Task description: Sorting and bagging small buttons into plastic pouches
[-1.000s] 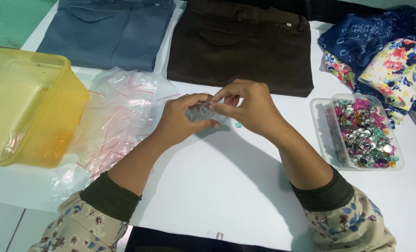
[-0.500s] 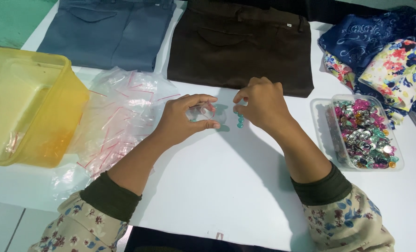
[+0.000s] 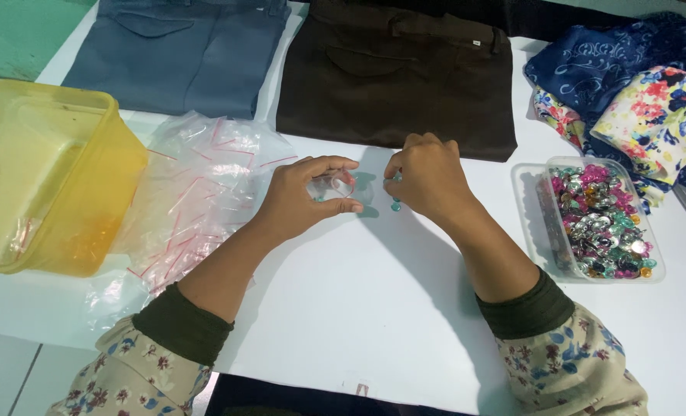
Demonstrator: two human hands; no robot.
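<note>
My left hand (image 3: 304, 199) holds a small clear plastic bag (image 3: 333, 187) between thumb and fingers, just above the white table (image 3: 374, 308). My right hand (image 3: 427, 177) hovers a little to the right of it, fingers curled over small teal beads (image 3: 395, 205) that lie on the table beside its fingertips. Whether the fingers pinch a bead is hidden. The two hands are a short gap apart.
A pile of clear zip bags with red strips (image 3: 196, 192) lies left of my left hand, next to a yellow plastic tub (image 3: 88, 200). A clear tray of several shiny coloured beads (image 3: 598, 219) stands at the right. Folded blue (image 3: 181, 54) and brown trousers (image 3: 397, 77) and floral fabrics (image 3: 651, 115) line the back.
My hands were joined over the small bag a second ago. The right hand has since drawn away to the right, and teal beads now show on the table beside it.
</note>
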